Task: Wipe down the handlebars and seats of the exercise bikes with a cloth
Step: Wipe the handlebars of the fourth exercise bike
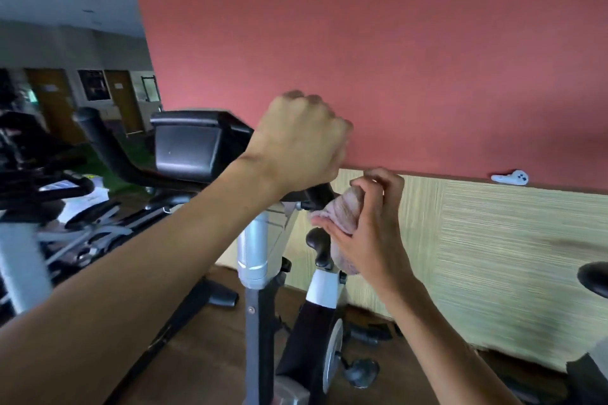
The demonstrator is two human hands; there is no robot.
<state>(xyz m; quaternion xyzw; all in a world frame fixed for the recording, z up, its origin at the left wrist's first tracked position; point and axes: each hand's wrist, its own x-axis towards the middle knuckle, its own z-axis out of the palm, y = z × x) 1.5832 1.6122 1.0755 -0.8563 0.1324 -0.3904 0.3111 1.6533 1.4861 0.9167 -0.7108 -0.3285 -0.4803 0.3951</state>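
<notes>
The left hand [301, 141] is clamping around the right handlebar [317, 196] of the exercise bike [256, 240], while the right hand [365, 217] — at four o'clock from it — is gripping the bunched cloth [342, 210] against the bar's end. Handlebar wiping appears underway; seats and the other bikes likely remain. No readable writing shows.

The cloth [342, 210], pale pinkish and crumpled, is sitting bunched in the right hand [368, 223], touching the end of the right handlebar [317, 196]. That black bar is running under the left hand [299, 141], which is curling round it. The left handlebar [108, 148] is rising bare, up and to the left of the black console [190, 145]. The bike's grey post [256, 246] is standing upright below.
</notes>
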